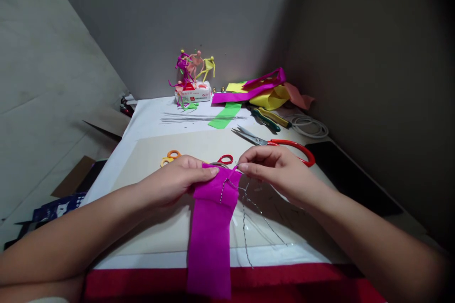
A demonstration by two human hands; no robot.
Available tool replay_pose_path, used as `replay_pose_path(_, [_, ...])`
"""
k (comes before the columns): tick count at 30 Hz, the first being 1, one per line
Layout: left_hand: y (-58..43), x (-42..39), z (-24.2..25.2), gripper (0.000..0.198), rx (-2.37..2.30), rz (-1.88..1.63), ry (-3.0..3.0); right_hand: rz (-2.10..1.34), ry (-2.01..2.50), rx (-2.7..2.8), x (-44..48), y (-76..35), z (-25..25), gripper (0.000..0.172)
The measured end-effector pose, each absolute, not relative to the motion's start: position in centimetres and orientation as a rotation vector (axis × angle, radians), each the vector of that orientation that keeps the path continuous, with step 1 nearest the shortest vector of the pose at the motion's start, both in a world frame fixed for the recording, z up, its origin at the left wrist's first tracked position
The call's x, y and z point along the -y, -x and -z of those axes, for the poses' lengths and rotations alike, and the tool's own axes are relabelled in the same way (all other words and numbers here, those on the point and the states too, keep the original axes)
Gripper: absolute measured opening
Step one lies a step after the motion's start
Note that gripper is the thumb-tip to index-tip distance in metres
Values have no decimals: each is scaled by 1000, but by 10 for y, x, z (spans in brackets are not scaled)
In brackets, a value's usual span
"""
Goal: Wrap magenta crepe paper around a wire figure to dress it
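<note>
Toward the six o'clock edge of the table [142, 260], I see the left hand [181, 177] pinching a purple strip [210, 236] near its top; at the strip's one o'clock, the right hand [272, 165] pinches a thin purple end [234, 168] beside twisted wire [245, 192]. Red-handled scissors [262, 141] lie beyond, toward twelve.

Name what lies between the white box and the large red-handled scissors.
Thin wires and a green strip lie between the white box and the large scissors, in the head view.

Head-worn view, forward and down
</note>
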State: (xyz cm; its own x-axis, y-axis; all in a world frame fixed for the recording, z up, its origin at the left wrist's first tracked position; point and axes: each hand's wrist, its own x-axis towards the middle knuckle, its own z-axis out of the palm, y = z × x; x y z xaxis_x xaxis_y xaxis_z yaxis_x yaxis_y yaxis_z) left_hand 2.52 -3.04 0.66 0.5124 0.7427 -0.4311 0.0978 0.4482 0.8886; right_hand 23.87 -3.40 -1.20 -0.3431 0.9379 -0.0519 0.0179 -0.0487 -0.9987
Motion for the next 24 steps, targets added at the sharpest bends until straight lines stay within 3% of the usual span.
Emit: replay_pose_path(24, [-27,35,-10,23,-937,-473,-907,-1470,1096,1509,31,-241,17,18])
